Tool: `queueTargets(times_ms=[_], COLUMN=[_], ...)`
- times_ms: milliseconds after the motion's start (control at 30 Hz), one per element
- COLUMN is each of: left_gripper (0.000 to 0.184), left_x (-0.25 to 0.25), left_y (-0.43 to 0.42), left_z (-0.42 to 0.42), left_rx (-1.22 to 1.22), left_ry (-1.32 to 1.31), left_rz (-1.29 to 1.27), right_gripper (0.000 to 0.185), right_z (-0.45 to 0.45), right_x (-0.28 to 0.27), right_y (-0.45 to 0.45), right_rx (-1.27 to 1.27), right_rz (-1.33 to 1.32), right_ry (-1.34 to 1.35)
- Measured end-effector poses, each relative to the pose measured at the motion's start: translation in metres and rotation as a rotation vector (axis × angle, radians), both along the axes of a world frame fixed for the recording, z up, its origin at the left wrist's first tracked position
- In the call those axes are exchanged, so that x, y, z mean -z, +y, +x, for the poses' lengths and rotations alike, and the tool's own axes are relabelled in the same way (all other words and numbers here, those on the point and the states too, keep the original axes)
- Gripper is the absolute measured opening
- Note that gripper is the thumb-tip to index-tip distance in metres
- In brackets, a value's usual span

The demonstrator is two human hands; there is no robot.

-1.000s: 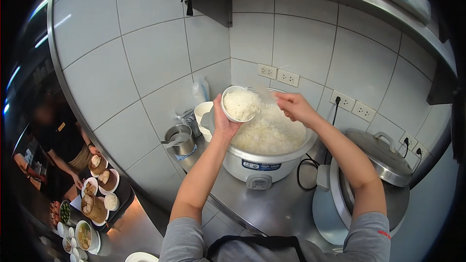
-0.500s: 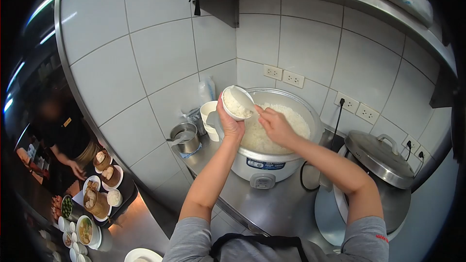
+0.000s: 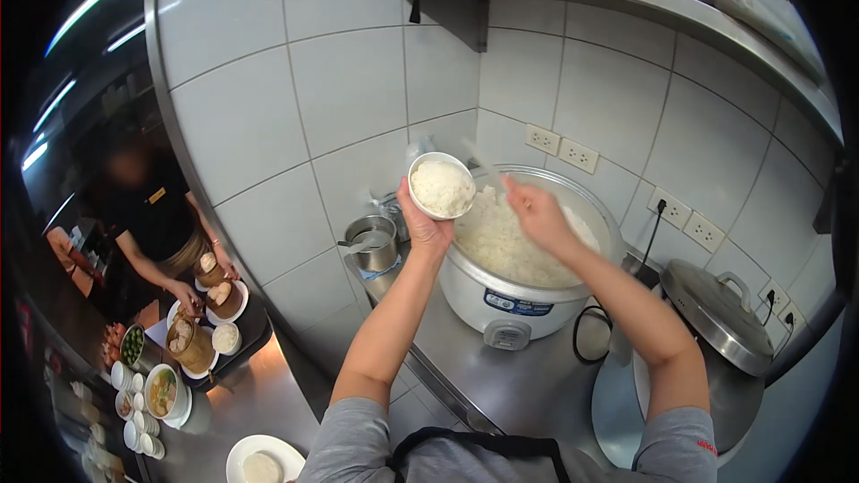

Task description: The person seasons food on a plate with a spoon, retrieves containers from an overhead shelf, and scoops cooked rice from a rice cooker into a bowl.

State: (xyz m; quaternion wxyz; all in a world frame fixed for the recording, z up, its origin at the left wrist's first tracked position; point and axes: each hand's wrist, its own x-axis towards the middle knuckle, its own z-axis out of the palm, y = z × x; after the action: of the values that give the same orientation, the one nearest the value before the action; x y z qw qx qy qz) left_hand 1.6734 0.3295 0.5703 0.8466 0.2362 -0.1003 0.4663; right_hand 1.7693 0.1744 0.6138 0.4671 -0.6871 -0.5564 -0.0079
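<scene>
A white bowl heaped with rice (image 3: 442, 188) rests in my left hand (image 3: 426, 225), tilted a little, beside the left rim of the big cooker. My right hand (image 3: 537, 213) is over the cooker, closed round a pale rice paddle (image 3: 484, 161) that is blurred by motion. Below both hands is the large rice cooker (image 3: 510, 279), open and holding a lot of white rice (image 3: 514, 246).
A metal pot with a utensil (image 3: 373, 246) stands left of the cooker. On the right is a second cooker with a metal lid (image 3: 720, 313). A plate (image 3: 266, 449) and a tray of dishes (image 3: 234, 358) sit at lower left, near another person (image 3: 152, 224).
The paddle has come away from the bowl, and my right hand has moved back over the cooker. The view has shifted left. The other person's hand now reaches the dishes.
</scene>
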Motion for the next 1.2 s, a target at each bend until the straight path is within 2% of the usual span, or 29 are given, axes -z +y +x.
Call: queueTargets(times_ms=[33,100,167,300,400,433,533,600,633,667,700,833,900,967,1033,1067,1200], left_gripper=[0.051,0.053,0.055,0.058,0.059,0.060,0.064,0.069,0.070,0.071,0.071,0.072,0.071,0.068,0.065,0.071,0.071], left_x=[-0.003,-0.004,0.008,0.017,0.013,0.017,0.017,0.019,0.027,0.029,0.030,0.043,0.067,0.084,0.090,0.102,0.130], left_y=[-0.002,-0.005,0.009,0.035,0.042,0.048,0.065,0.087,0.107,0.121,0.134,0.183,0.219,0.243,0.251,0.265,0.293], left_z=[0.000,0.000,-0.005,-0.037,-0.066,-0.077,-0.119,-0.159,-0.178,-0.199,-0.222,-0.312,-0.348,-0.378,-0.400,-0.411,-0.441], left_rx=[-0.039,-0.112,-0.146,-0.186,-0.156,-0.130,-0.145,-0.121,-0.100,-0.145,-0.184,-0.385,-0.458,-0.519,-0.598,-0.619,-0.626], left_ry=[0.017,0.054,0.052,0.111,0.130,0.130,0.114,0.141,0.080,0.064,0.049,0.114,0.103,0.084,0.079,0.080,-0.040], left_rz=[-0.055,-0.168,-0.142,-0.089,-0.094,-0.090,-0.140,-0.173,-0.164,-0.177,-0.188,-0.249,-0.269,-0.305,-0.349,-0.311,-0.308], right_gripper=[0.030,0.031,0.033,0.037,0.038,0.038,0.036,0.035,0.033,0.033,0.033,0.025,0.025,0.018,0.017,0.017,0.013], right_z=[-0.009,-0.048,-0.054,-0.061,-0.089,-0.085,-0.083,-0.059,-0.049,-0.040,-0.024,0.028,0.040,0.045,0.065,0.072,0.038], right_x=[0.022,0.029,0.032,-0.015,0.003,0.016,-0.012,-0.019,-0.025,-0.029,-0.027,-0.004,0.008,0.021,0.051,0.060,0.054], right_y=[0.013,0.026,0.042,0.041,0.058,0.073,0.096,0.106,0.103,0.093,0.086,0.039,0.020,0.008,0.002,0.004,0.026], right_rx=[-0.011,-0.037,-0.080,-0.043,-0.070,-0.075,-0.289,-0.358,-0.307,-0.151,-0.137,0.073,0.246,0.304,0.222,0.184,0.269], right_rz=[0.041,0.134,0.205,0.025,-0.057,0.006,-0.041,0.144,0.179,-0.056,-0.085,-0.399,-0.699,-0.907,-0.833,-0.795,-0.895], right_ry=[-0.096,-0.155,-0.238,-0.379,-0.561,-0.627,-0.584,-0.463,-0.512,-0.210,-0.173,-0.320,-0.301,-0.404,-0.509,-0.560,-0.728])
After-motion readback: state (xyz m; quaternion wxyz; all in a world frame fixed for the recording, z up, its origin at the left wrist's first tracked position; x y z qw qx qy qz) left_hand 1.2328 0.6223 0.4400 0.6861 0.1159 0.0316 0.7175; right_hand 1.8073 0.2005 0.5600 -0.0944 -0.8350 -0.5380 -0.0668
